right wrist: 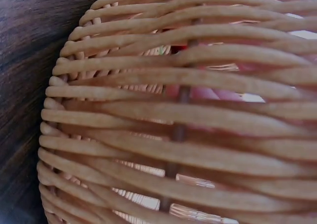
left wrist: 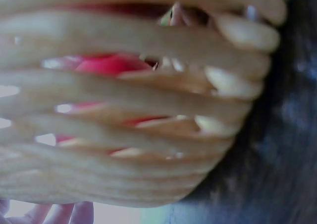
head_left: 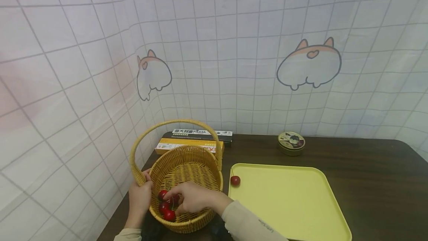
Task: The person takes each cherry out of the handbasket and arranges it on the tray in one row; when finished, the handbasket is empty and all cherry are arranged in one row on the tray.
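Observation:
My left hand (head_left: 140, 195) grips the yellow wicker basket (head_left: 185, 227) at its left side, where the tall handle (head_left: 133, 159) meets the rim. Inside the basket, my right hand (head_left: 192, 197) reaches down with thumb and forefinger spread among several red cherries (head_left: 169, 215). A darker cherry (head_left: 175, 199) lies partly hidden beneath those fingers. Through the weave in the left wrist view, a red cherry (left wrist: 111, 64) shows in slits. The basket wall (right wrist: 198, 120) fills most of the right wrist view, so that hand's fingers are largely hidden there.
A yellow tray (head_left: 284, 196) lies right of the basket, with a single stemmed cherry (head_left: 235, 180) at its left edge. Behind the basket are a yellow box (head_left: 164, 145) and a black-and-white pasta box (head_left: 224, 137). A round tin (head_left: 291, 143) stands behind the tray.

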`<state>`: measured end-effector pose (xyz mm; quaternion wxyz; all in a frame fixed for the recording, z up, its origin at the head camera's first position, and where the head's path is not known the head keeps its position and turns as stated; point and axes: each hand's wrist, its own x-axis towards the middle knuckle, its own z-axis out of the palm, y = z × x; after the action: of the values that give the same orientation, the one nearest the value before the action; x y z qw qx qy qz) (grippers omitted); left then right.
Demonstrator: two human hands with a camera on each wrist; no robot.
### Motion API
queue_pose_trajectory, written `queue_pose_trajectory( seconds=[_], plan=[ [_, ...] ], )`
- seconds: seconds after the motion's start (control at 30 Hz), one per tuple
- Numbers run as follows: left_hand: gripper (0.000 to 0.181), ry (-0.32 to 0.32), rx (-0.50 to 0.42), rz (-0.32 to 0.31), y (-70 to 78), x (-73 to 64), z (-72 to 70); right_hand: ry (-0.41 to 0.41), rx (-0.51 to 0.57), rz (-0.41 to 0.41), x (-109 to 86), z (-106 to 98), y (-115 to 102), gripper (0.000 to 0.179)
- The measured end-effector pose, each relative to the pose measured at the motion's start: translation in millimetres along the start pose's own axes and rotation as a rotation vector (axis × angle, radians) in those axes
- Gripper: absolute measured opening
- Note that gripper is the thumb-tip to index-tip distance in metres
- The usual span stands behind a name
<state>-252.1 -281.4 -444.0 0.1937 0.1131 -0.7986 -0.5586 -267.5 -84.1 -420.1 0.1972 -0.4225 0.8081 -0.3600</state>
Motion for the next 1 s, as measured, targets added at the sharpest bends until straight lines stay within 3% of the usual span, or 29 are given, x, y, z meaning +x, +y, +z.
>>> queue_pose_trajectory(
  seconds=[0.1,0.3,0.43,0.8,1.0],
  plan=[
    [0.004,-0.001,0.006,-0.008,0.5,0.3,-0.4,-0.029,-0.016,-0.025,1.4,1,0,0.047],
    [0.005,-0.006,0.017,-0.024,1.2,0.3,-1.0,-0.148,-0.195,-0.082,3.1,6,-1,0.045],
    [0.009,-0.001,0.027,-0.02,1.0,0.3,-0.2,-0.18,-0.258,-0.111,4.1,7,-1,0.044],
    [0.026,0.013,0.029,-0.009,-2.0,0.2,0.0,-0.182,-0.313,-0.147,9.3,10,5,0.04],
    [0.012,0.018,-0.004,-0.006,-2.6,0.9,0.6,-0.189,-0.222,-0.148,3.7,4,5,0.029]
  ],
)
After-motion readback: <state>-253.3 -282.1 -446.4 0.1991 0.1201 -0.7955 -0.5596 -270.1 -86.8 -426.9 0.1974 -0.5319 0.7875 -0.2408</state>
